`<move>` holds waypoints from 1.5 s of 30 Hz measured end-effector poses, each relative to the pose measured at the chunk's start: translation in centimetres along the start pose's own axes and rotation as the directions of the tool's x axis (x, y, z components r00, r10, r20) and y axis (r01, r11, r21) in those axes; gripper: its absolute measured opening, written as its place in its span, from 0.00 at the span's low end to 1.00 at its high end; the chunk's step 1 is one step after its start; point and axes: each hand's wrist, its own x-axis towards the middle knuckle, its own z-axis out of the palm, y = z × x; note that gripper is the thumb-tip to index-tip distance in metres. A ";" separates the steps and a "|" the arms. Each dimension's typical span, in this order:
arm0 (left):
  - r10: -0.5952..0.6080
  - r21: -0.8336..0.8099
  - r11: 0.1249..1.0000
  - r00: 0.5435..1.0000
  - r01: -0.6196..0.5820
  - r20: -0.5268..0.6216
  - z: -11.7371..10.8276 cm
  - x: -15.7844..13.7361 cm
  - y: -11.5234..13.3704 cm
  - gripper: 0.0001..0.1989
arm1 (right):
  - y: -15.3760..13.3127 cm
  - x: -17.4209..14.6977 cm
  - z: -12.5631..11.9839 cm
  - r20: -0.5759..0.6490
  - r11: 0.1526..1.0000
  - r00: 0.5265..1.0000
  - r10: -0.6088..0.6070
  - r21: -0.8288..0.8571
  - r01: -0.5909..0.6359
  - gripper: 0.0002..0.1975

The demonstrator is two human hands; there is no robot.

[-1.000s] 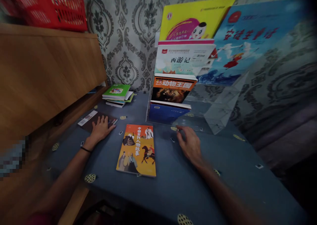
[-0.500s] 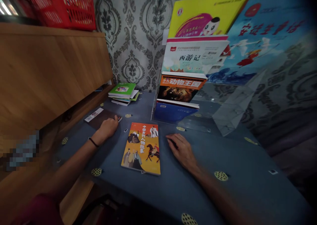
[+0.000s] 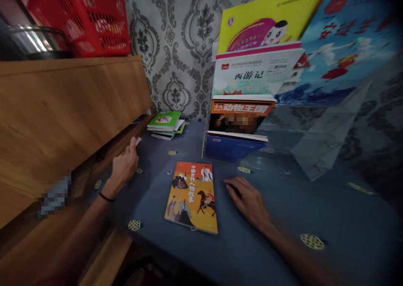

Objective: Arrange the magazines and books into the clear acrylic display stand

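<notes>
My left hand (image 3: pixel 125 162) is raised at the left side of the table, fingers closed on a thin book. Only a pale corner of that book (image 3: pixel 138 140) shows past my fingertips; the hand hides the rest. In front of me, an orange-yellow book (image 3: pixel 192 198) with figures, a horse and Chinese lettering lies flat, cover up. Just to its right my right hand (image 3: pixel 248 200) rests on the table, holding nothing, fingers loosely bent and apart from the book.
A small stack of books (image 3: pixel 164 124), green one on top, lies by the wall. Several books stand in a clear acrylic rack (image 3: pixel 327 152) at the back right. A wooden cabinet (image 3: pixel 75 110) borders the left, bearing a red basket (image 3: pixel 113 47) and a metal pot (image 3: pixel 37 42).
The dark book that lay flat under my left hand has been picked up off the table, and the hand has moved left with it. My right hand stays resting. The view has shifted slightly.
</notes>
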 end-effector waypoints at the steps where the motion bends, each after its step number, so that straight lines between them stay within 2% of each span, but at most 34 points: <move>1: -0.068 -0.026 0.997 0.996 0.067 -0.050 -0.1 -0.3 -1.1 0.31 | 0.1 0.0 0.0 0.001 1.000 1.000 -0.003 -0.002 0.003 0.15; 3: -0.169 -0.080 0.984 0.972 0.158 -0.161 0.3 -1.4 -3.7 0.29 | 0.2 0.0 0.1 0.001 1.000 1.000 -0.013 -0.002 0.013 0.15; 5: -0.204 -0.137 0.975 0.941 0.173 -0.270 1.2 -3.3 -6.3 0.24 | 0.5 0.0 0.2 0.004 1.000 1.000 -0.023 -0.002 0.023 0.15; 8: -0.192 -0.230 0.967 0.899 0.106 -0.393 3.3 -6.9 -9.4 0.19 | 0.8 -0.1 0.3 0.014 1.000 1.000 -0.019 -0.016 0.019 0.16; 10: -0.174 -0.283 0.958 0.880 0.047 -0.442 4.8 -9.2 -10.4 0.17 | 0.9 -0.2 0.4 0.020 1.000 1.000 -0.014 -0.020 0.014 0.17; 13: -0.179 -0.313 0.949 0.873 0.033 -0.453 6.6 -11.7 -10.8 0.15 | 1.0 -0.3 0.7 0.024 1.000 1.000 -0.003 -0.023 0.004 0.19; 17: -0.181 -0.294 0.955 0.877 0.048 -0.446 7.7 -12.8 -10.4 0.12 | 1.0 -0.3 0.9 -0.011 0.999 1.000 0.018 -0.036 -0.019 0.20; 21: -0.168 -0.366 0.931 0.882 -0.005 -0.440 7.0 -12.2 -9.6 0.14 | 0.3 0.1 0.5 0.004 0.999 1.000 0.024 -0.027 -0.024 0.18; 23: -0.210 -0.463 0.886 0.863 -0.031 -0.459 5.9 -11.5 -8.9 0.13 | -0.8 0.3 0.4 -0.008 1.000 1.000 0.010 -0.010 -0.010 0.16; 25: -0.319 -0.608 0.793 0.830 -0.030 -0.458 4.6 -10.8 -8.0 0.12 | -2.5 0.6 0.6 -0.025 0.999 0.999 -0.037 0.029 0.038 0.14; 26: -0.397 -0.694 0.720 0.807 -0.020 -0.436 4.0 -10.5 -7.5 0.12 | -3.4 0.7 0.8 -0.031 0.995 0.997 -0.069 0.063 0.071 0.12; 29: -0.609 -0.922 0.387 0.749 -0.005 -0.260 2.5 -9.6 -5.7 0.14 | -6.3 0.9 1.4 -0.014 0.973 0.993 -0.114 0.198 0.114 0.09; 31: -0.651 -0.987 0.162 0.750 -0.016 -0.119 2.1 -9.2 -4.4 0.17 | -7.7 0.8 1.6 0.011 0.954 0.996 -0.093 0.286 0.086 0.08; 33: -0.627 -1.000 0.005 0.779 -0.019 -0.018 1.9 -9.0 -3.0 0.19 | -8.6 0.6 1.7 0.038 0.930 0.999 -0.039 0.368 0.022 0.09; 35: -0.587 -0.994 -0.112 0.808 -0.011 0.057 1.7 -8.9 -1.6 0.19 | -8.9 0.4 1.6 0.088 0.891 0.995 0.046 0.448 -0.081 0.11; 38: -0.502 -0.965 -0.264 0.853 0.006 0.142 1.4 -9.2 0.4 0.19 | -9.0 0.2 1.5 0.228 0.756 0.955 0.188 0.587 -0.289 0.15; 41: -0.378 -0.936 -0.345 0.904 0.062 0.200 0.8 -9.6 2.0 0.21 | -8.8 0.0 1.5 0.353 0.538 0.891 0.285 0.710 -0.454 0.20; 45: -0.148 -0.908 -0.374 0.954 0.189 0.259 0.6 -9.4 2.8 0.31 | -8.6 0.1 1.6 0.401 0.285 0.846 0.352 0.815 -0.505 0.27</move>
